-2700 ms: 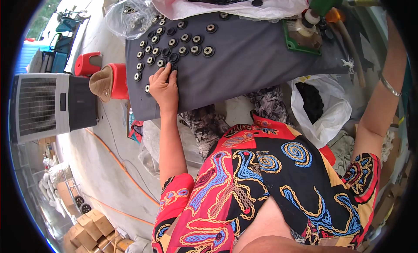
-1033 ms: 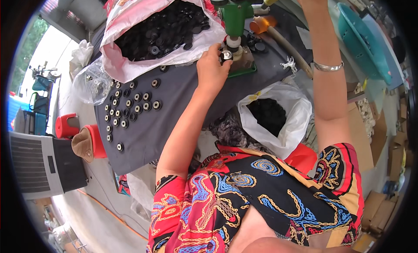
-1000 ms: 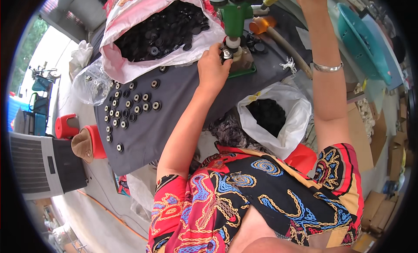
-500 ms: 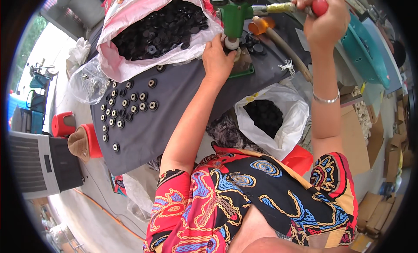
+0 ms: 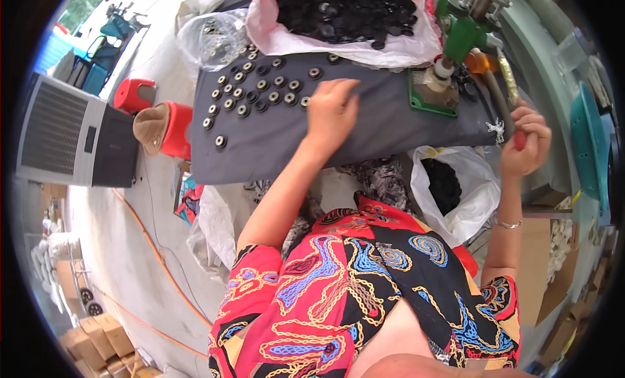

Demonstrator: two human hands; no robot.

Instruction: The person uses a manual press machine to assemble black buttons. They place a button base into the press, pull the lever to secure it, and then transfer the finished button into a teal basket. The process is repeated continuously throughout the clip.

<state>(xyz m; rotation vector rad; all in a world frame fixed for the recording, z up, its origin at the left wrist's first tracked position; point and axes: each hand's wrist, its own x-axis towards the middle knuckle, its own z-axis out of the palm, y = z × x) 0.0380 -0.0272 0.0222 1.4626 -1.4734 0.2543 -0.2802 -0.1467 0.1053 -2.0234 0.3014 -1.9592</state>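
My left hand (image 5: 331, 116) is over the dark cloth with its fingers curled in. It is right beside one black round part with a metal centre (image 5: 306, 102), partly covering it. What the fingers hold, if anything, is hidden. My right hand (image 5: 526, 142) grips the lever of a green hand press (image 5: 463, 38), with its red knob (image 5: 520, 140) showing between the fingers. The lever's yellowish sleeve (image 5: 507, 77) runs up toward the press. A white piece (image 5: 444, 69) sits under the press head, above the green base (image 5: 433, 106). Several similar black round parts (image 5: 243, 110) lie in loose rows to the left.
A white sack (image 5: 263, 23) of black discs lies open at the back. A clear bag (image 5: 218, 43) of small rings is at its left. Another white bag (image 5: 478, 209) with black pieces stands below the table edge. A wooden-handled mallet (image 5: 480, 61) lies behind the lever.
My left hand has left the press and moved left to the laid-out black parts. My right hand has swung the lever down toward me. The view has shifted.
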